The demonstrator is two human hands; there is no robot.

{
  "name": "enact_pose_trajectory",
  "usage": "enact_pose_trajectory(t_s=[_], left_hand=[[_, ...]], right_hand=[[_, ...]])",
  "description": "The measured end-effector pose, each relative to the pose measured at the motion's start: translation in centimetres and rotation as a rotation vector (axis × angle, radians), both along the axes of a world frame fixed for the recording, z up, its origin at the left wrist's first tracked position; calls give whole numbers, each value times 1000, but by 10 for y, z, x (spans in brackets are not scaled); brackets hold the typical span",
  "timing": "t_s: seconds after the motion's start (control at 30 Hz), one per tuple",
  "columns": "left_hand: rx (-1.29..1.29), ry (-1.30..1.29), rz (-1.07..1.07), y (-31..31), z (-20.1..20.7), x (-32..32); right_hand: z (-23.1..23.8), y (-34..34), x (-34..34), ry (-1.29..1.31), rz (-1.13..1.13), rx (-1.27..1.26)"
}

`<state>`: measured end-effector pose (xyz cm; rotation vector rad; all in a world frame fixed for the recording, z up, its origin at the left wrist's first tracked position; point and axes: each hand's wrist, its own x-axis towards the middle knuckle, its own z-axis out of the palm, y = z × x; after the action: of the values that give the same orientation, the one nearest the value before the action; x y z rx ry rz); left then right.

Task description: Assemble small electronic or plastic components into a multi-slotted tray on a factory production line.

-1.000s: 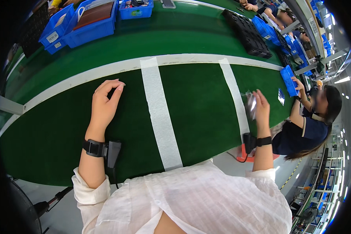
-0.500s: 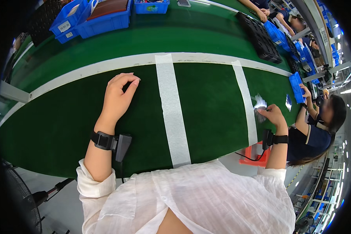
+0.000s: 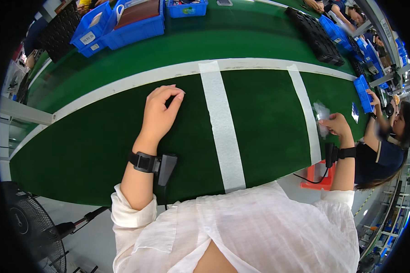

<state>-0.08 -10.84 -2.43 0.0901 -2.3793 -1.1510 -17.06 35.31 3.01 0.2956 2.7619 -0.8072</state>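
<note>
My right hand (image 3: 339, 125) pinches a crumpled clear plastic bag (image 3: 322, 113) between thumb and fingers. The bag is at the right side of the dark green work surface (image 3: 269, 123), just right of a narrow pale tape strip (image 3: 305, 113); whether anything is inside it I cannot make out. Over the left part of the surface is my left hand (image 3: 161, 111), its fingers loosely curled toward the thumb with nothing visible in them. A wider pale tape strip (image 3: 222, 127) runs between the two hands. Each wrist wears a black strap with a small black device.
Beyond a white rail (image 3: 168, 71) stand blue bins (image 3: 136, 29) and a black tray (image 3: 315, 36). A blue-and-white card (image 3: 355, 113) lies right of the bag. A co-worker (image 3: 382, 154) handles a blue bin (image 3: 363, 94) at the right. A fan (image 3: 32, 223) stands lower left, a red stool (image 3: 318, 177) under the right edge.
The whole view has shifted, so the scene sits farther right in the picture. The bag looks less glaring and differently crumpled in my right hand. My left hand keeps nearly the same pose.
</note>
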Motion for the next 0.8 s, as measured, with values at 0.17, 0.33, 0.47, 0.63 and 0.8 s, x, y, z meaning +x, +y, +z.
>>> enact_pose_trajectory(t_s=[0.17,0.33,0.47,0.63,0.8], left_hand=[[-31,-29,8,3,7,0],[-58,-35,-58,5,8,1],[186,-107,-9,0,9,2],[395,-164,21,11,19,-1],[541,-147,-158,50,23,-20]], right_hand=[[-17,12,-8,35,88,-34],[-19,-4,6,250,128,-10],[-18,2,11,157,-22,-381],[-6,10,18,82,-68,-732],[-1,7,32,-49,47,-749]])
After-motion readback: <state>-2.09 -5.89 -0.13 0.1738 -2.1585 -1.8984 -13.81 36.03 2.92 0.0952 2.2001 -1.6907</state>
